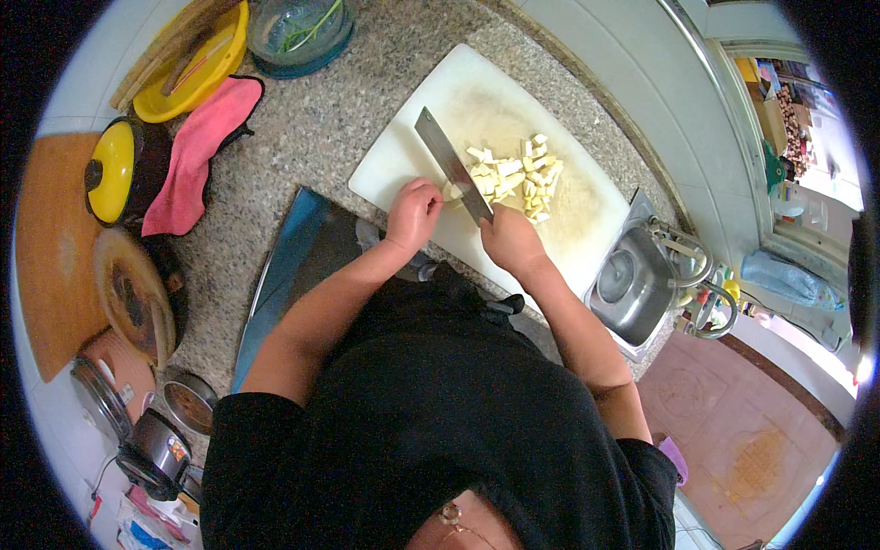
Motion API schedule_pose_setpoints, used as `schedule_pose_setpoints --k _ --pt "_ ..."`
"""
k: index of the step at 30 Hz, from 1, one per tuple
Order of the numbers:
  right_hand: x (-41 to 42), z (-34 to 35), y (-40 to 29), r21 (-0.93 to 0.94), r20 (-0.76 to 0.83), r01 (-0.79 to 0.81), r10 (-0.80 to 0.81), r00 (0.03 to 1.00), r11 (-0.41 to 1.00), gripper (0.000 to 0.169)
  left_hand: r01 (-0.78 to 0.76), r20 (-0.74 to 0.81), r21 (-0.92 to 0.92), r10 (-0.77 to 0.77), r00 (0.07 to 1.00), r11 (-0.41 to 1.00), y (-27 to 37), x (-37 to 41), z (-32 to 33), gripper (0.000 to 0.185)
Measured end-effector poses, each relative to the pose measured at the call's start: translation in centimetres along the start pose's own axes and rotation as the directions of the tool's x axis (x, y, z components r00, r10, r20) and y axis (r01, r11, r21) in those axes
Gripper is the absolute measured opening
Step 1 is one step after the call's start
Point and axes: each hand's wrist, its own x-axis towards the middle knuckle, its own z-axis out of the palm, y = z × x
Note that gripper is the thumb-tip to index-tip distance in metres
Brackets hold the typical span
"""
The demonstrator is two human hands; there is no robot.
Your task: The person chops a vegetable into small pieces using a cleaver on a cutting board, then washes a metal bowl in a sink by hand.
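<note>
My right hand [513,237] grips the handle of a cleaver [450,161]. Its broad blade slants up and left across a white cutting board [474,79]. The curled fingers of my left hand [414,213] hold a pale vegetable piece [450,192] on the blade's left side, close to the board's near edge. Right of the blade lies a loose pile of cut pale vegetable pieces [542,180], some in small cubes and some in longer sticks. Part of the pile sits behind the blade, and my fist covers the cleaver's handle.
A steel sink [636,285] with a faucet adjoins the board's right end. Along the left counter are a glass bowl [302,34] with green stalks, a yellow basin [192,75], a pink cloth [185,165], a yellow-lidded pot [113,172] and a steel cooker [155,447].
</note>
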Motion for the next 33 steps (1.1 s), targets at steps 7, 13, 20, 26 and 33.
schedule_pose_setpoints --k 7,13,20,26,33 --pt "1.9 2.5 0.0 0.029 -0.041 -0.024 0.025 0.999 0.999 0.026 -0.016 -0.019 -0.019 0.016 1.0 1.0 -0.4 0.2 0.4 0.007" --pt "1.9 1.8 1.0 0.082 -0.108 0.017 -0.008 0.994 0.996 0.027 0.024 0.018 -0.069 -0.023 1.0 0.997 -0.2 0.4 0.2 0.01" --pt "-0.2 -0.3 -1.3 0.057 -0.072 0.068 -0.063 0.995 0.996 0.027 0.081 -0.018 -0.108 -0.083 0.996 0.991 0.2 -1.0 -1.3 0.012" --pt "0.9 1.4 -1.2 -0.007 -0.02 0.033 -0.033 0.999 0.999 0.024 0.008 -0.013 -0.065 -0.009 1.0 0.998 0.4 -1.2 -1.7 0.01" --pt "1.5 3.3 -0.4 0.05 -0.069 -0.007 0.01 0.998 0.999 0.026 -0.009 0.045 0.028 0.008 0.999 1.0 0.1 -1.1 -1.0 0.013"
